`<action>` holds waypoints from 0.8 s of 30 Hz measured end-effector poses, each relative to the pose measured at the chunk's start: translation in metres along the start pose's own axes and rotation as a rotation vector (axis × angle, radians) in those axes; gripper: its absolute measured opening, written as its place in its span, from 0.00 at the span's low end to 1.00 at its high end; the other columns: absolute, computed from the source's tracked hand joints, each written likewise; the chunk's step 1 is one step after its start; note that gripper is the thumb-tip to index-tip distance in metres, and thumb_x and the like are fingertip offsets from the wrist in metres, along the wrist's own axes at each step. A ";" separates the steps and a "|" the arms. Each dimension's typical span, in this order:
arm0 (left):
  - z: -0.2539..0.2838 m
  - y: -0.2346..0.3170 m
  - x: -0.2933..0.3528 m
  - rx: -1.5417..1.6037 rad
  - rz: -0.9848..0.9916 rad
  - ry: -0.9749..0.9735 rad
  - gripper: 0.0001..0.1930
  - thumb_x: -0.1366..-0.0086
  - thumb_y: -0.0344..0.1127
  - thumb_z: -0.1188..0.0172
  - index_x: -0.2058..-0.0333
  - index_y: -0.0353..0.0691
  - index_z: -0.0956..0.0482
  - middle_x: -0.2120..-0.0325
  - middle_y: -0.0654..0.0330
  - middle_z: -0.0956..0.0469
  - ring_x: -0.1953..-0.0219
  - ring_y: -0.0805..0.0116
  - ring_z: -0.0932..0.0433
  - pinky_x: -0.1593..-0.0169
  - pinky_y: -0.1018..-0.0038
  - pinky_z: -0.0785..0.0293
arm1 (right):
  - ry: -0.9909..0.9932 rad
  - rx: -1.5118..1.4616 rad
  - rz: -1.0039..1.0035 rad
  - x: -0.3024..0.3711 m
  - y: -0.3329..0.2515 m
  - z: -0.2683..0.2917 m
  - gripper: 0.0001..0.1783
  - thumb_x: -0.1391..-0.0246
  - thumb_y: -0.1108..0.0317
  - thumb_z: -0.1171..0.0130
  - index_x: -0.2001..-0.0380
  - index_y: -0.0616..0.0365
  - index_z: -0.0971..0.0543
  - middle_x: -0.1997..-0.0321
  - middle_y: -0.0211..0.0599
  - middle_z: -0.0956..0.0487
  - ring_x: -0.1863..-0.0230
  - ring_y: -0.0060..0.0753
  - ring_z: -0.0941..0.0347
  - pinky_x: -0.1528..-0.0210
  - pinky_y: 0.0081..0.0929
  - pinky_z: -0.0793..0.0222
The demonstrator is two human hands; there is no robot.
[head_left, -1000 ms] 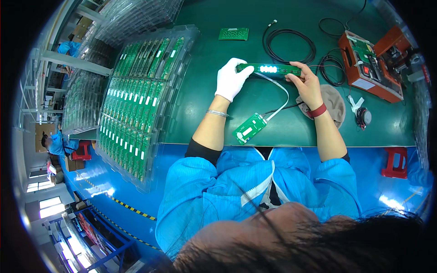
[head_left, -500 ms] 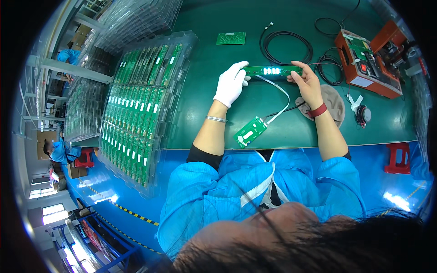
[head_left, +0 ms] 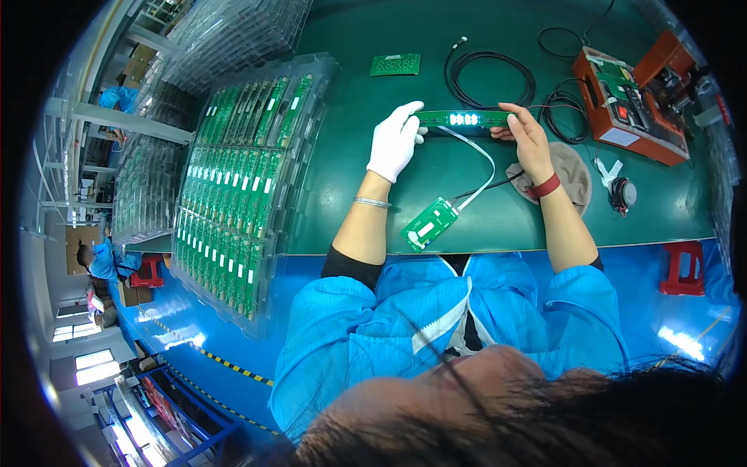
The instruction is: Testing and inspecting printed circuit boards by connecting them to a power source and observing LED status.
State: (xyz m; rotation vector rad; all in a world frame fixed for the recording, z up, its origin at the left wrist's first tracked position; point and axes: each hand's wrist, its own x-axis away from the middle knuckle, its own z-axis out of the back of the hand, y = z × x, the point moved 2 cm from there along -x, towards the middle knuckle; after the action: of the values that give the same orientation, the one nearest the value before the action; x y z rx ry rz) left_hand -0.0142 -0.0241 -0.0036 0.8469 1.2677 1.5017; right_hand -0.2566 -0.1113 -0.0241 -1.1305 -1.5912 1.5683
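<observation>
A long, narrow green circuit board (head_left: 438,119) with a lit white display in its middle is held level above the table. My left hand (head_left: 394,142), in a white glove, grips its left end. The bare fingers of my right hand (head_left: 530,144) pinch the right end, thumb on the near side. From the board's underside a white ribbon cable (head_left: 490,166) curves down to a smaller green circuit board (head_left: 430,225) lying near the table's front edge. A black cable (head_left: 489,186) also runs from that smaller board towards a beige cloth cap (head_left: 570,177).
At left, a clear plastic tray (head_left: 268,268) carries rows of green boards. Another green board (head_left: 395,64) and a coiled black cable (head_left: 531,78) lie at the back. An orange test fixture (head_left: 634,148) stands at right, near a small round speaker (head_left: 622,191).
My right thumb and fingers have shifted slightly right, nearer the end of the lit board. My left hand keeps its grip almost unchanged, and the display stays lit.
</observation>
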 end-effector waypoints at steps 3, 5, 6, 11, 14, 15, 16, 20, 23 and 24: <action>0.001 -0.001 0.000 0.007 -0.011 0.004 0.18 0.35 0.26 0.54 0.48 0.35 0.25 0.67 0.55 0.21 0.72 0.71 0.23 0.66 0.79 0.26 | -0.005 -0.016 -0.010 0.000 0.001 0.001 0.18 0.33 0.68 0.58 0.44 0.60 0.29 0.63 0.41 0.20 0.63 0.28 0.22 0.54 0.20 0.27; 0.000 0.000 -0.001 0.014 -0.004 -0.005 0.18 0.35 0.26 0.54 0.48 0.34 0.25 0.64 0.54 0.21 0.71 0.70 0.22 0.65 0.78 0.25 | -0.018 -0.015 -0.009 0.000 0.004 0.005 0.19 0.31 0.65 0.59 0.43 0.60 0.30 0.63 0.41 0.20 0.63 0.27 0.22 0.55 0.20 0.27; 0.000 0.000 -0.002 0.017 -0.003 -0.011 0.18 0.35 0.26 0.54 0.48 0.34 0.25 0.62 0.54 0.20 0.70 0.69 0.21 0.65 0.78 0.24 | -0.023 -0.013 -0.006 0.000 0.005 0.006 0.20 0.31 0.63 0.60 0.42 0.60 0.31 0.63 0.42 0.19 0.63 0.27 0.22 0.55 0.19 0.27; 0.000 0.000 0.002 0.030 -0.003 -0.005 0.18 0.34 0.25 0.54 0.47 0.35 0.25 0.68 0.55 0.21 0.72 0.72 0.23 0.67 0.80 0.26 | -0.007 -0.008 0.003 0.001 0.006 0.004 0.19 0.31 0.65 0.61 0.43 0.60 0.30 0.64 0.40 0.19 0.65 0.26 0.22 0.56 0.19 0.27; 0.000 -0.002 0.003 0.032 -0.024 -0.007 0.18 0.34 0.25 0.54 0.47 0.35 0.25 0.68 0.55 0.21 0.72 0.72 0.23 0.67 0.80 0.26 | 0.002 -0.005 0.020 0.004 0.003 0.001 0.19 0.31 0.65 0.61 0.44 0.60 0.29 0.64 0.40 0.19 0.65 0.26 0.22 0.57 0.18 0.27; 0.000 -0.003 0.002 0.031 -0.027 -0.006 0.18 0.34 0.25 0.54 0.47 0.35 0.25 0.69 0.55 0.21 0.72 0.72 0.23 0.67 0.80 0.26 | 0.004 -0.006 0.021 0.004 0.002 0.001 0.19 0.31 0.65 0.61 0.44 0.60 0.29 0.64 0.40 0.19 0.65 0.26 0.22 0.57 0.18 0.27; -0.001 -0.004 0.001 0.030 -0.028 -0.005 0.18 0.34 0.25 0.53 0.47 0.35 0.25 0.69 0.55 0.21 0.71 0.71 0.23 0.67 0.80 0.26 | 0.006 -0.008 0.020 0.003 0.002 0.001 0.18 0.31 0.65 0.61 0.44 0.60 0.29 0.64 0.40 0.19 0.66 0.26 0.22 0.57 0.18 0.27; -0.001 -0.002 0.000 0.045 -0.026 -0.002 0.18 0.34 0.25 0.53 0.48 0.35 0.25 0.69 0.55 0.21 0.71 0.71 0.22 0.67 0.80 0.26 | 0.014 0.009 0.025 0.000 0.009 0.006 0.18 0.31 0.65 0.61 0.45 0.60 0.29 0.65 0.40 0.19 0.66 0.26 0.22 0.57 0.18 0.27; -0.001 -0.004 0.000 0.057 -0.024 0.000 0.17 0.34 0.25 0.53 0.48 0.35 0.25 0.68 0.55 0.21 0.71 0.71 0.22 0.67 0.80 0.25 | 0.012 0.007 0.022 -0.001 0.011 0.006 0.18 0.31 0.65 0.61 0.45 0.60 0.28 0.65 0.40 0.19 0.66 0.26 0.22 0.57 0.18 0.27; 0.000 -0.004 0.000 0.063 -0.028 -0.001 0.17 0.34 0.25 0.53 0.48 0.35 0.25 0.68 0.55 0.21 0.71 0.71 0.22 0.67 0.80 0.25 | 0.009 -0.001 0.024 -0.001 0.011 0.006 0.18 0.31 0.66 0.61 0.45 0.60 0.29 0.65 0.40 0.19 0.65 0.26 0.22 0.57 0.18 0.27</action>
State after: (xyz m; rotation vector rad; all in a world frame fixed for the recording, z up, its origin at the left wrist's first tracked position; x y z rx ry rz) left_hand -0.0135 -0.0247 -0.0073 0.8674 1.3269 1.4450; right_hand -0.2603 -0.1158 -0.0350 -1.1600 -1.5779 1.5763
